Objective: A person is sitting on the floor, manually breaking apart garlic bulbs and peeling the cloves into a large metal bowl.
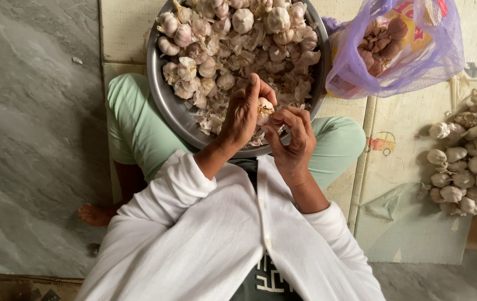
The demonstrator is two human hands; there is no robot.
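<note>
My left hand gripped the garlic bulb at frame centre; right hand pinched its papery skin. Light, firm, skin brittle; best held round the sides.

The person wears a loose white shirt with long sleeves, open at the front over a dark top with a pale printed design. The trousers are light green. One foot is bare.

The metal bowl is gleaming dully, the garlic is showing dry papery skin, the bag is looking like thin glossy plastic, and the floor is shining like smooth marble.
</note>
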